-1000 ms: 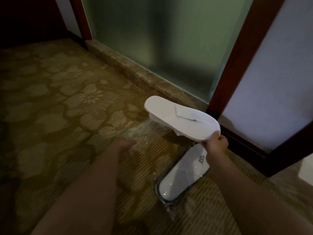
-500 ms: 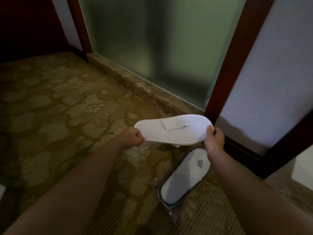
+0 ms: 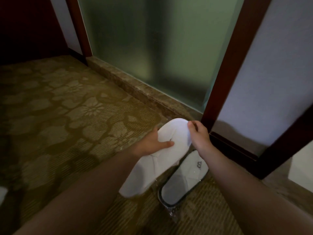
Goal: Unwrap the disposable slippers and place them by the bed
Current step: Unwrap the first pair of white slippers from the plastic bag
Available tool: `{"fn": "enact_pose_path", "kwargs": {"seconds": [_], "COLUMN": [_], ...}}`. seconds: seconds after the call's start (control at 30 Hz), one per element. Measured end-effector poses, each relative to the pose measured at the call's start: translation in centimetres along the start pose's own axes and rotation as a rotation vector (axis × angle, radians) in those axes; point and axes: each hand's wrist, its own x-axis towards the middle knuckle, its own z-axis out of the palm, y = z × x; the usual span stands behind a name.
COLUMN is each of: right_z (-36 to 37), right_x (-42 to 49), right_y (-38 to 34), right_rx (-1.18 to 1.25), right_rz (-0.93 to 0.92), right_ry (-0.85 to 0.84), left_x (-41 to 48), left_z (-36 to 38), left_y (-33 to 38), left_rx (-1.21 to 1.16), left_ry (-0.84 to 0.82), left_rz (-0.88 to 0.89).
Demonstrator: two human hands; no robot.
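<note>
Two bare hands grip one unwrapped white slipper (image 3: 153,160) above the patterned carpet (image 3: 67,124): left hand (image 3: 152,144) clamped at mid-sole, right hand (image 3: 199,135) pinching its far end. Just beside it, a wrapped slipper (image 3: 183,182) lies on the carpet.

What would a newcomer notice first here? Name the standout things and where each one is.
First, the white slipper held low in the centre of the view, the left hand pressing into it and the right hand pinching its far rim. Next, the second slipper lying just to its right on the patterned carpet, in clear plastic. Behind them, the frosted glass panel fills the background.
</note>
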Motion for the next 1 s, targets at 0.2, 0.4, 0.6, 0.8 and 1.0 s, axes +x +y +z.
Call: {"fn": "enact_pose_path", "kwargs": {"seconds": [0.2, 0.4, 0.6, 0.8, 1.0], "right_z": [0.6, 1.6, 1.3, 0.6, 1.0], "right_x": [0.5, 0.4, 0.3, 0.1, 0.8], "right_y": [-1.1, -1.2, -1.0, 0.2, 0.3], "right_rx": [0.084, 0.251, 0.066, -0.018, 0.131], "right_rz": [-0.043, 0.065, 0.166, 0.118, 0.182], "right_ry": [0.061, 0.153, -0.098, -0.247, -0.255], "left_x": [-0.7, -0.7, 0.2, 0.3, 1.0], "left_z": [-0.7, 0.7, 0.2, 0.0, -1.0], "left_y": [-0.8, -1.3, -2.2, -3.5, -2.9], "left_rx": [-0.348, -0.369, -0.268, -0.294, -0.344], "left_ry": [-0.045, 0.177, 0.293, 0.279, 0.358], "left_rz": [-0.015, 0.053, 0.021, 0.03, -0.016]}}
